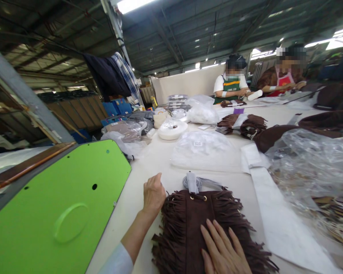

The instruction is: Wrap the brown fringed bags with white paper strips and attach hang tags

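Note:
A dark brown fringed bag [198, 228] lies flat on the table before me, with metal eyelets and a cord near its top edge. My right hand [224, 249] rests palm down on its lower front, fingers stretched and slightly spread. At the bag's upper left corner is my left hand [154, 194], its fingers curled closed close to the fringe; whatever may be inside them is hidden. Just above the top edge sits a grey coiled strap [192, 182], partly wrapped in pale material.
A green board [60, 201] covers the left side. Clear plastic bags [204, 150] lie beyond the fringed bag, near a white roll [173, 130]. White sheeting [286, 213] and crumpled plastic [311, 163] line the right. Two co-workers [231, 85] are at the far end.

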Demonstrator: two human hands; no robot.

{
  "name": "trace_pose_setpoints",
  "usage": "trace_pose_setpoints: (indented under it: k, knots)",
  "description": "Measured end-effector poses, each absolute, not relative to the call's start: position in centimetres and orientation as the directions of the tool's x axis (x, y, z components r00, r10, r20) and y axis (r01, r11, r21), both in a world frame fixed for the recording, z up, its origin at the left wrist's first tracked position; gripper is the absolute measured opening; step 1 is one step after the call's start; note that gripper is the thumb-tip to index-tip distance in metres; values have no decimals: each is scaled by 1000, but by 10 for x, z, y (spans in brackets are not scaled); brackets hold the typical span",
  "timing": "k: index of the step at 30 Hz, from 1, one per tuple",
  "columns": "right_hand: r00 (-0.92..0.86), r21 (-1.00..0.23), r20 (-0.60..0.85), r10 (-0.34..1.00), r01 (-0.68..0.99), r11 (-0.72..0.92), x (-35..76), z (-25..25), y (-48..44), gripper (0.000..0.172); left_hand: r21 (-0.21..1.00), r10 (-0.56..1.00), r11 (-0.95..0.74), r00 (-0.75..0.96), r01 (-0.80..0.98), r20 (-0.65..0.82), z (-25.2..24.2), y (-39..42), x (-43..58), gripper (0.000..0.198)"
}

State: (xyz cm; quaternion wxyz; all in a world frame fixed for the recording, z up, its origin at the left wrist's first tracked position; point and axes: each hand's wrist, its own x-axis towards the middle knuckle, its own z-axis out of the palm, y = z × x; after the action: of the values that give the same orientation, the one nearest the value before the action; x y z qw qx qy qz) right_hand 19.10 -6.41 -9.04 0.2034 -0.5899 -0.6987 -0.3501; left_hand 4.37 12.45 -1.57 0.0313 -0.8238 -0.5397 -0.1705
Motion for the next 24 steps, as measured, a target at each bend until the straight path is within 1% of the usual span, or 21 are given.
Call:
trace_pose_setpoints:
  k: [2,3,5,6,10,12,16,20,24]
  knots:
    - [-219,247,694,686,967,58,192,-90,-63,36,125,817,-557,514,821,262,-18,123,48,36]
    - [-217,247,696,685,967,56,193,-90,-63,36,124,780,-617,582,777,229,-21,120,52,31]
    - [-215,247,698,683,968,53,193,-89,-61,35,116,729,-683,660,721,182,-26,111,59,19]
    - [-216,247,700,680,968,54,193,-88,-61,35,104,718,-694,673,713,175,-27,106,62,16]
    - [-208,230,716,667,972,56,191,-88,-61,35,8,703,-698,683,716,199,-23,91,65,21]
    - [-195,218,719,667,975,50,190,-89,-62,35,-36,688,-706,698,707,199,-19,88,64,19]
    - [-192,210,721,666,976,54,190,-91,-63,35,-83,685,-706,707,704,174,-13,84,61,22]
    - [-191,198,743,641,978,61,191,-92,-62,34,-123,691,-703,714,700,113,-15,77,49,24]
    - [-161,158,748,644,985,63,195,-98,-61,33,-146,789,-605,614,783,24,-6,74,26,30]
